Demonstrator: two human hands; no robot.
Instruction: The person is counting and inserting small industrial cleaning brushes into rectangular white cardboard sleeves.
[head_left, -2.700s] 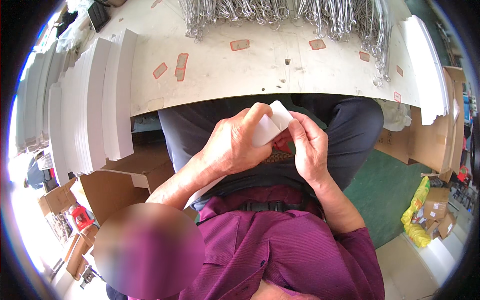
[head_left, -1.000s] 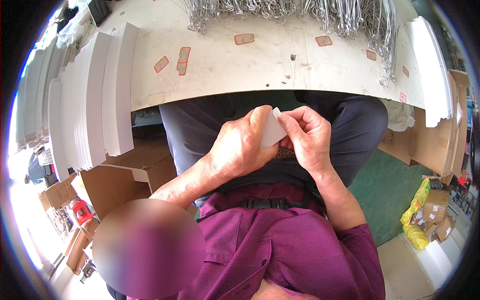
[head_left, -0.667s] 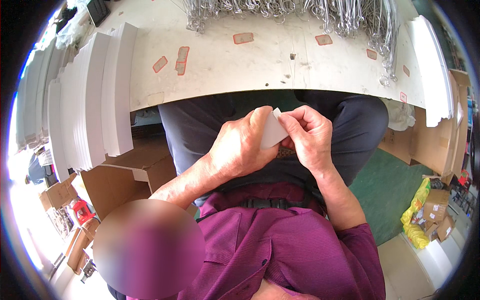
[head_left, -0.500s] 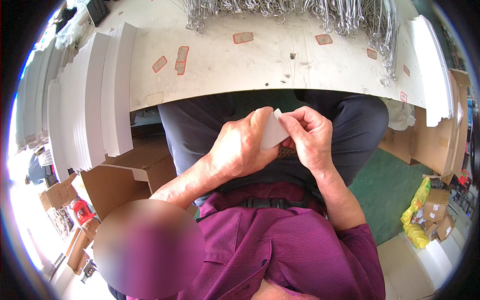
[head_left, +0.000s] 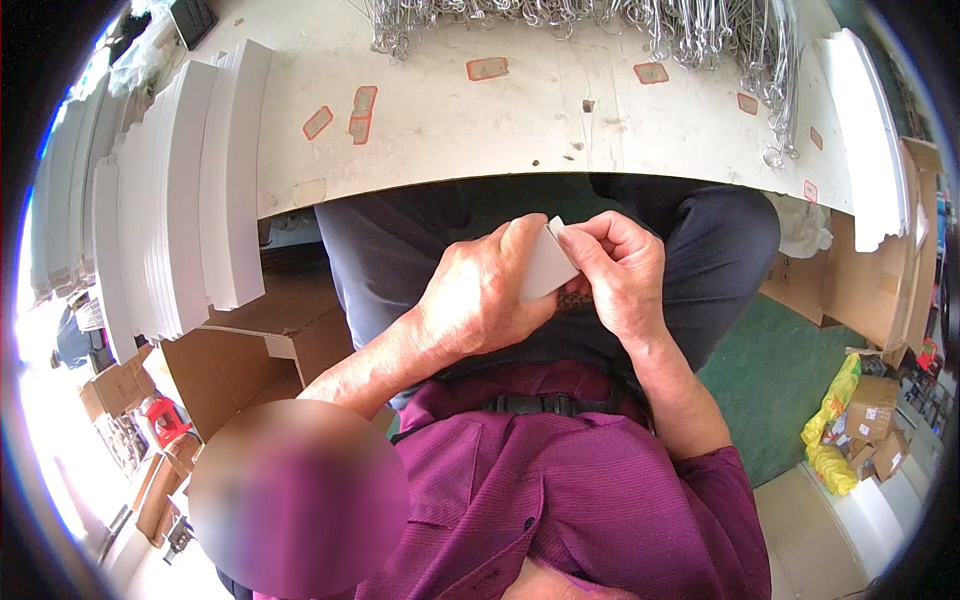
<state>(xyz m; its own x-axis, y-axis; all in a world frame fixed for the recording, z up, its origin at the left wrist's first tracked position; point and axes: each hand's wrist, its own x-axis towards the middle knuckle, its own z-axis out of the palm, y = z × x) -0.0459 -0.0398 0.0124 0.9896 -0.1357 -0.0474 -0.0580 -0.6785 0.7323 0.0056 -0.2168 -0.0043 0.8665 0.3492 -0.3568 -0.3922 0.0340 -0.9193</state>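
Above my lap, just in front of the table's edge, my left hand (head_left: pixel 486 285) is closed around a small flat white piece (head_left: pixel 547 266), like card or a stack of labels. Its lower part is hidden in the palm, so its exact kind is unclear. My right hand (head_left: pixel 622 275) pinches the upper right edge of that piece between thumb and forefinger. A small corner there stands up, bent or lifted away from the rest. Both hands are close together, and their other fingers are curled.
The white table (head_left: pixel 440 125) spans the far side, with red-edged stickers on it. Many metal wire hooks (head_left: pixel 690 35) lie at its back right. White sheet stacks (head_left: pixel 185 190) stand left; another white stack (head_left: pixel 865 140) is right. An open cardboard box (head_left: pixel 235 370) sits below left.
Both hands and the white piece stay almost in place. The view of the table has shifted very slightly.
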